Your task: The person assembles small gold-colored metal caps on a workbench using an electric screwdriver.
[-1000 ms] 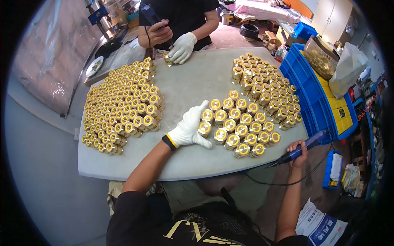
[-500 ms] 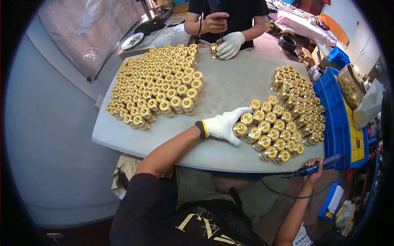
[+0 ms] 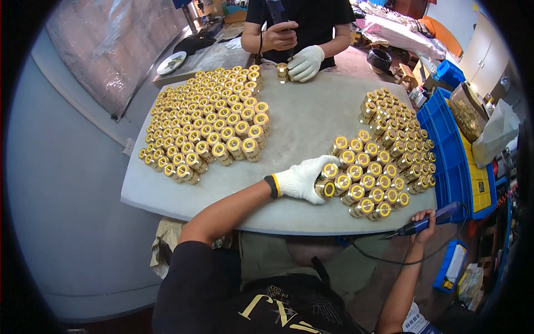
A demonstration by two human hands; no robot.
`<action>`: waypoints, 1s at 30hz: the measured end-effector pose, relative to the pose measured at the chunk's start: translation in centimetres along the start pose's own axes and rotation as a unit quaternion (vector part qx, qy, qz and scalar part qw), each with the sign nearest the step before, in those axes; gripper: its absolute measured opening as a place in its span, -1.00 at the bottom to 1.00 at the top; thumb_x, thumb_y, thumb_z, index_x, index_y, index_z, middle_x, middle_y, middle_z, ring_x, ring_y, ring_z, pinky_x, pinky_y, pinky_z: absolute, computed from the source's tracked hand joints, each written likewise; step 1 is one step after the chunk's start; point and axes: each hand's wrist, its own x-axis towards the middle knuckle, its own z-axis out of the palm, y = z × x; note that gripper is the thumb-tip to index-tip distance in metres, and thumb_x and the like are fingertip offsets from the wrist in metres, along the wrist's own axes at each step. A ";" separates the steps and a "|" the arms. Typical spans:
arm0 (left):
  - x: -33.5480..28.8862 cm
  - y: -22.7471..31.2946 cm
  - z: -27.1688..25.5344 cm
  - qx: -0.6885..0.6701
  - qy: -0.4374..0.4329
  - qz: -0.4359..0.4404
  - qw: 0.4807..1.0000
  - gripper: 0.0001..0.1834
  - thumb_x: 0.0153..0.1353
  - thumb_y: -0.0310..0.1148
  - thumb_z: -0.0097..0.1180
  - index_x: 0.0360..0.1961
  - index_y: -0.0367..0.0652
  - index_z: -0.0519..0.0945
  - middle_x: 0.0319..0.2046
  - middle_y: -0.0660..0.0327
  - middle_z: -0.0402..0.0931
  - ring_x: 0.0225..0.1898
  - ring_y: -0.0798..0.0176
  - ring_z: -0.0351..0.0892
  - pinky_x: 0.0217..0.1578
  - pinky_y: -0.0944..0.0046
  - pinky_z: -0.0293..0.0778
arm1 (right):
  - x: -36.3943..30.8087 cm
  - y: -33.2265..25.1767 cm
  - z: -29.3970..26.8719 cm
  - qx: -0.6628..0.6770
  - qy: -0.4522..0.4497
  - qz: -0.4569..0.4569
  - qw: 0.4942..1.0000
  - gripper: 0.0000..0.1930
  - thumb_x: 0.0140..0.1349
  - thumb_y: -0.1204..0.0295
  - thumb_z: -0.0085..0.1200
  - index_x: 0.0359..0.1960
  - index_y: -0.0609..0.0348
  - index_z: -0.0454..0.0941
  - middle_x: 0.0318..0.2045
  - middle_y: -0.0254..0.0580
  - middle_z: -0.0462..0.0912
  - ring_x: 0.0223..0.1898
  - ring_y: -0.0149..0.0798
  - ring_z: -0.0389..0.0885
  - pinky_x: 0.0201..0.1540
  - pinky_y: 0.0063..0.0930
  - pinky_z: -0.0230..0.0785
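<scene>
My left hand (image 3: 305, 179), in a white knit glove, curls its thumb and fingers round a brass cylinder (image 3: 324, 189) with a darker centre in its top. Another brass cylinder (image 3: 330, 171) stands against its fingers. Both are at the left edge of the nearer right group of upright, yellow-ringed brass cylinders (image 3: 367, 181). Off the table's front right corner, my bare right hand (image 3: 425, 225) is wrapped round a blue corded electric screwdriver (image 3: 439, 218), its thin bit pointing left.
A large block of similar cylinders (image 3: 206, 119) covers the grey table's (image 3: 300, 122) left side; more cylinders (image 3: 397, 125) line its right. Across, a person's gloved hand (image 3: 306, 63) touches one cylinder (image 3: 282, 73), the other holding a similar tool. Blue crates (image 3: 448, 150) stand at right.
My left hand has closed in on the edge cylinders, and two of them have shifted slightly toward me. My right hand still holds the screwdriver. The whole view has shifted a little.
</scene>
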 end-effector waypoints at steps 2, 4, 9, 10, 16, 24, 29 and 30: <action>0.0 0.5 -0.7 0.068 -0.004 -0.005 0.998 -0.02 -0.13 -0.20 0.48 0.32 -0.24 0.27 0.06 -0.17 0.53 0.15 -0.16 0.54 0.20 0.01 0.45 | 0.1 -0.2 -0.5 -0.021 -0.017 -0.001 1.000 -0.74 0.50 0.18 -0.04 -0.21 0.12 0.46 -0.49 -0.26 0.43 -0.46 -0.30 0.43 -0.34 -0.36 0.37; 0.3 2.4 -3.0 0.233 -0.046 -0.024 0.971 -0.18 -0.07 -0.24 0.38 0.24 -0.24 0.36 -0.04 -0.16 0.55 0.02 -0.19 0.58 0.14 0.00 0.48 | 0.0 -0.2 -1.0 -0.014 -0.016 -0.001 1.000 -0.74 0.50 0.19 -0.05 -0.20 0.12 0.46 -0.50 -0.25 0.43 -0.47 -0.30 0.43 -0.34 -0.37 0.37; 4.2 -2.8 -5.0 0.748 -0.116 -0.106 0.645 -0.53 0.15 -0.28 0.23 0.10 -0.15 0.63 0.05 0.07 0.58 0.16 -0.08 0.51 0.34 -0.20 0.22 | 0.0 0.0 -0.7 -0.004 -0.025 -0.002 1.000 -0.76 0.51 0.20 -0.06 -0.19 0.11 0.45 -0.50 -0.24 0.43 -0.46 -0.29 0.43 -0.34 -0.37 0.39; 5.0 -2.7 -5.0 0.749 -0.114 -0.108 0.644 -0.53 0.15 -0.28 0.23 0.10 -0.15 0.63 0.05 0.07 0.58 0.16 -0.08 0.51 0.34 -0.20 0.22 | -0.1 0.1 -0.9 -0.003 -0.022 0.002 1.000 -0.76 0.51 0.20 -0.06 -0.18 0.11 0.44 -0.50 -0.24 0.43 -0.46 -0.29 0.44 -0.34 -0.37 0.39; 5.7 -3.0 -1.2 0.837 -0.279 -0.174 0.437 -0.45 0.33 -0.27 0.07 0.30 -0.30 0.50 0.37 -0.04 0.36 0.42 -0.19 0.26 0.45 -0.38 -0.14 | -0.4 0.1 -1.0 -0.008 0.001 -0.007 1.000 -0.76 0.51 0.20 -0.06 -0.18 0.12 0.42 -0.50 -0.23 0.42 -0.46 -0.28 0.44 -0.34 -0.35 0.40; 2.0 -1.6 -4.2 0.789 -0.221 -0.187 0.542 -0.43 0.39 -0.34 -0.15 0.37 -0.39 0.37 0.44 -0.13 0.22 0.50 -0.17 0.09 0.51 -0.28 -0.27 | -0.3 0.0 0.9 -0.009 -0.003 -0.006 1.000 -0.76 0.47 0.21 -0.01 -0.19 0.13 0.42 -0.51 -0.23 0.43 -0.46 -0.25 0.49 -0.35 -0.31 0.45; 3.8 1.1 -2.7 0.298 0.034 -0.163 0.940 0.26 -0.01 -0.16 0.46 0.52 -0.40 -0.13 0.42 -0.26 0.18 0.40 -0.12 0.32 0.43 0.09 0.18 | -0.9 -0.6 0.9 -0.009 -0.009 -0.027 1.000 -0.76 0.46 0.23 0.02 -0.17 0.15 0.41 -0.52 -0.21 0.45 -0.46 -0.25 0.51 -0.37 -0.31 0.48; 3.8 1.1 -0.9 0.186 0.095 -0.148 0.967 0.34 -0.01 -0.07 0.49 0.53 -0.38 -0.20 0.38 -0.26 0.23 0.36 -0.14 0.37 0.38 0.11 0.27 | -1.0 -0.5 1.0 -0.006 -0.007 -0.030 0.999 -0.76 0.46 0.23 0.02 -0.17 0.15 0.41 -0.52 -0.21 0.45 -0.46 -0.25 0.51 -0.37 -0.31 0.48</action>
